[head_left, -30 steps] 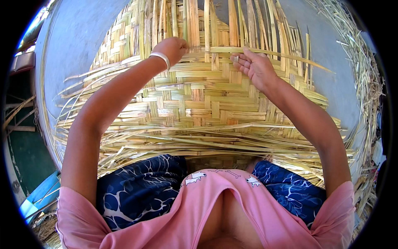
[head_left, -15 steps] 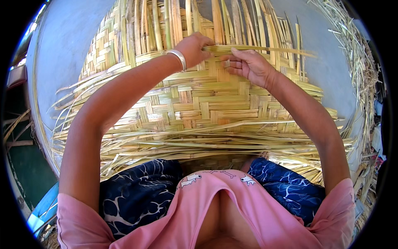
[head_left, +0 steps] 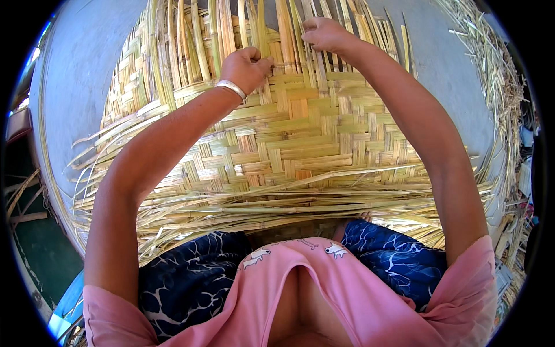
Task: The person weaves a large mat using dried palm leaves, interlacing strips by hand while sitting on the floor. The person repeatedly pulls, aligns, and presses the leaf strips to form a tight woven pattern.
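A: How is the grip, seen from your station?
B: By the head view, I find the left hand (head_left: 247,68) with bent fingers, thumb and forefinger near each other beside long, flat, yellow-green plant strips (head_left: 199,46). Whether they pinch one, I cannot tell. The right hand (head_left: 328,36) also has curled fingers, with the tips at these strips; there too I cannot tell if something is held.

A: And the pose of the arms?
B: I see both elbows bent outward and both forearms slanting inward, away from the body. The right hand reaches farther than the left. A shiny, silver-coloured bracelet (head_left: 232,88) goes around the left wrist.

A: Where is the work, and how are its edges?
B: The broad mat woven from yellow and tan strips (head_left: 324,133) lies before the dark blue trousers with white veins (head_left: 191,277). At its far side, the strips run out unwoven, with gaps between some. At the left edge, thin ends stick out; along the near edge, long strips lie crosswise.

A: Which room do you have for moving?
B: Smooth grey floor (head_left: 69,75) shows at left and right of the mat. On the right, a heap of dry, pale straw (head_left: 491,75) borders it.
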Demonstrator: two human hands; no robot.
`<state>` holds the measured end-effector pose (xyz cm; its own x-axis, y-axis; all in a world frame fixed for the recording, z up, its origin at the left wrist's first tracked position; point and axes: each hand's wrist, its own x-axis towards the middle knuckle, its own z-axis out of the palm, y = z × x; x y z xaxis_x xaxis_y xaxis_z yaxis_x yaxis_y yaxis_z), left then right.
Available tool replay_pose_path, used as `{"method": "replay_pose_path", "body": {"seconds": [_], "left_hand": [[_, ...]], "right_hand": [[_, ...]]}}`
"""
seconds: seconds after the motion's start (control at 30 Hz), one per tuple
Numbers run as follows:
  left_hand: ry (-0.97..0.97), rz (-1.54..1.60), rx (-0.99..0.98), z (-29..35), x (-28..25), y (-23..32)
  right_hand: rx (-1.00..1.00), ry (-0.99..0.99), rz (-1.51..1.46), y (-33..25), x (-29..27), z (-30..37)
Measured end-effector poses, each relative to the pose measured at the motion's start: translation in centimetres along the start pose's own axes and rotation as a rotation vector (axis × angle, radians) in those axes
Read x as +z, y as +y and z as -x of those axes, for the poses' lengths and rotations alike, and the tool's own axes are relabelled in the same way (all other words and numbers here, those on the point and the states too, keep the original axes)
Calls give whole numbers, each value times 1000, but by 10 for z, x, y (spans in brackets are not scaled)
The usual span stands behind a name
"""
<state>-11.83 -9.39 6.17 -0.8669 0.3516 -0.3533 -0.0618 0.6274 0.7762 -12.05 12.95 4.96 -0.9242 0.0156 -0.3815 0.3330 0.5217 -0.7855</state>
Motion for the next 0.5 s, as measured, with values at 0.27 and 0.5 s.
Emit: {"method": "replay_pose_path", "body": {"seconds": [0.27, 0.5], "left_hand": [[-46, 219, -139, -4, -4, -1], [-94, 117, -106, -9, -1, -6]], "right_hand": [[157, -85, -330, -28, 8, -4], [5, -181, -568, -20, 6, -1]]}}
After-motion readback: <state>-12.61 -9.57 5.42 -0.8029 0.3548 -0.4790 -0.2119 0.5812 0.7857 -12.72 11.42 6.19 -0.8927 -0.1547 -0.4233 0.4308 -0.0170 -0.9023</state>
